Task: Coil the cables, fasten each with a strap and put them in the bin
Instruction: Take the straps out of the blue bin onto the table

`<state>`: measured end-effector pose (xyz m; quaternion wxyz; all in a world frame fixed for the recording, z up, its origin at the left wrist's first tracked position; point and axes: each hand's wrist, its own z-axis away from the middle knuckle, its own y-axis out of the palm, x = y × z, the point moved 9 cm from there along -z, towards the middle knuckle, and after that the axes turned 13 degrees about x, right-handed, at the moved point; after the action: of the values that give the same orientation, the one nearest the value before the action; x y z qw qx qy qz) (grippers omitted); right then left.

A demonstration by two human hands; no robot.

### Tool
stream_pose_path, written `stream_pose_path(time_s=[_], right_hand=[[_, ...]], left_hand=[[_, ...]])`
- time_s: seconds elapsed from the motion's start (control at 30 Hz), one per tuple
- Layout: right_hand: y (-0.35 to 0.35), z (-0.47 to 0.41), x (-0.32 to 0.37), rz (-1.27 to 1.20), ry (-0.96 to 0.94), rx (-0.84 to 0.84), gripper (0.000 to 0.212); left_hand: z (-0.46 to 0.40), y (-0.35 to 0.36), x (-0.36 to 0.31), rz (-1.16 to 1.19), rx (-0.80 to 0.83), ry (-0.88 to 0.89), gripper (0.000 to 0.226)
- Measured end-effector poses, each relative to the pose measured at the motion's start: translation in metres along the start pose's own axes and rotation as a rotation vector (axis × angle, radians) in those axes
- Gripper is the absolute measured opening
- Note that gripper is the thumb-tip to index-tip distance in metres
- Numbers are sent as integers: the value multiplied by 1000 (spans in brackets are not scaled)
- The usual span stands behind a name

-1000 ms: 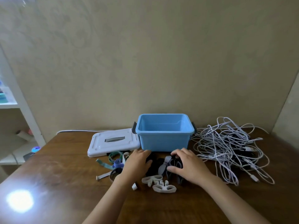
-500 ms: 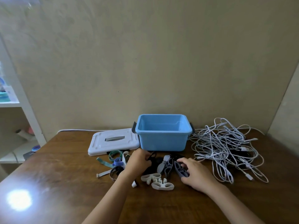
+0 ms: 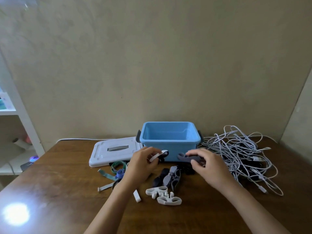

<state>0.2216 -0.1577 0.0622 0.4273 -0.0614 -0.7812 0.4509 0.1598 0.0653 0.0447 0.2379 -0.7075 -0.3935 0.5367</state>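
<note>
Both hands have lifted: left hand [image 3: 141, 163] pinches a white strap [image 3: 157, 155], right hand [image 3: 208, 163] a grey strap [image 3: 186, 158].

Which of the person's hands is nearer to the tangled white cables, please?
Right. The right hand holds a grey strap at the edge of the tangled white cables; the left hand is across the strap pile.

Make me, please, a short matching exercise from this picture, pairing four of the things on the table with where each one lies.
Things:
1. white lid
2. tangled cables
3. grey strap
4. blue bin

Places:
a. held by the right hand
b. middle of the table, by the wall
c. flat, left of the bin
d. heaped right of the bin

Pairs: 1-c, 2-d, 3-a, 4-b
</note>
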Motion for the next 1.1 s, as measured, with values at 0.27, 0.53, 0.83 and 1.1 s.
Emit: stream_pose_path(time_s=[0.27,0.53,0.83,1.1], right_hand=[[-28,-95,13,-20,-101,-86,31],[6,-117,-4,184,-44,66,36],[33,-33,4,375,-224,-33,38],[83,-13,-41,382,212,538,86]], left_hand=[[-69,-49,-19,-56,-150,42,27],[-61,-17,-16,-209,-44,72,34],[21,45,-4,-225,375,10,31],[60,63,24,-228,521,-148,63]])
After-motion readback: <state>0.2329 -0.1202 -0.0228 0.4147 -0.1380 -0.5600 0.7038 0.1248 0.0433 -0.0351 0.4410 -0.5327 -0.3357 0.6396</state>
